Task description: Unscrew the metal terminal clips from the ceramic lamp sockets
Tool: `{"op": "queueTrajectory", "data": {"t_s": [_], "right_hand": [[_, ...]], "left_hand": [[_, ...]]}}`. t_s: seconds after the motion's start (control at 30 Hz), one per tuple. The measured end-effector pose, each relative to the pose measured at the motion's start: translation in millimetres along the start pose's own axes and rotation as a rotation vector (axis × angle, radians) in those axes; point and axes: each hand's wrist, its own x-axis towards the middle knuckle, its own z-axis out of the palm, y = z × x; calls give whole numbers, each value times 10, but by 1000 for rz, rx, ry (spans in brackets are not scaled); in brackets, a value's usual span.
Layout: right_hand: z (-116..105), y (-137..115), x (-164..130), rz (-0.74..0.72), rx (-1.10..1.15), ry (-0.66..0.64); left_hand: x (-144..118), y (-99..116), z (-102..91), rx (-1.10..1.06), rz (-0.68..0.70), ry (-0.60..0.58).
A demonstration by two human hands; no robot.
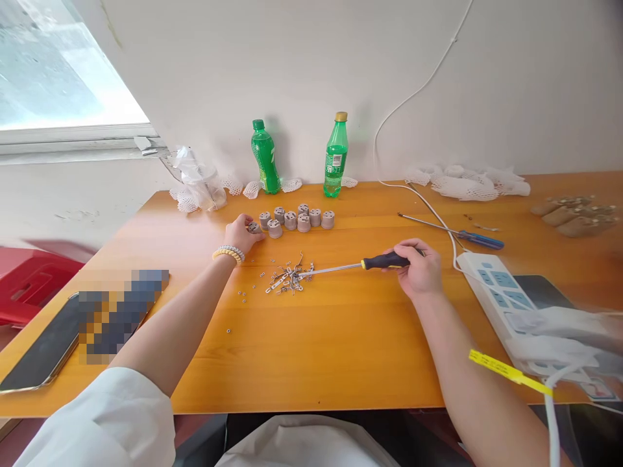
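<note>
My left hand (241,233) reaches to the left end of a cluster of several small grey round sockets (296,219) and closes on one grey socket (254,227). My right hand (418,266) grips the black and yellow handle of a long screwdriver (360,264). Its metal tip rests in a small heap of metal clips and screws (289,277) in the middle of the orange wooden table (316,337). A beaded bracelet is on my left wrist.
Two green bottles (265,157) (335,155) stand by the wall. A blue-handled screwdriver (457,232) lies to the right, beside a white power strip (501,292) and cable. White foam netting (467,181), a plastic bag (199,181), a phone (43,347) at left.
</note>
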Motion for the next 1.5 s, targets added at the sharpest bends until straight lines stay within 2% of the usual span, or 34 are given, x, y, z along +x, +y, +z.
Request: {"op": "queueTrajectory", "data": {"t_s": [0.1,0.17,0.27,0.3,0.4,0.47,0.53,0.6,0.73,0.83,1.0,1.2,1.4,1.5], "right_hand": [[-3,3,6,-6,4,5],[4,-5,3,2,14,15],[24,-26,-9,12,24,31],[29,-32,-13,13,25,32],[36,-33,-21,6,21,22],[36,-25,-26,-3,15,13],[35,-19,-34,-12,10,1],[37,-18,-45,-27,11,-10],[39,-27,-58,-62,31,-3],[29,-24,-39,-68,39,34],[-4,5,15,-69,25,85],[-11,35,25,-71,7,73],[15,47,2,-29,22,88],[8,53,11,-29,18,84]], "left_hand": [[-141,-77,-48,-120,-1,20],[-373,-207,-181,-101,27,-18],[-949,-537,-448,93,231,-308],[-1174,-670,-524,157,309,-349],[-1756,-1032,-628,333,477,-310],[-1938,-1169,-585,445,507,-240],[-1899,-1187,-485,504,505,-206],[-1682,-1101,-369,530,474,-203],[-1110,-776,-172,524,454,-267],[-873,-534,-41,479,519,-317],[-892,-207,163,364,685,-393],[-1045,144,301,110,667,-410],[-1082,275,400,-69,703,-142],[-1066,242,421,-140,666,-132]]}}
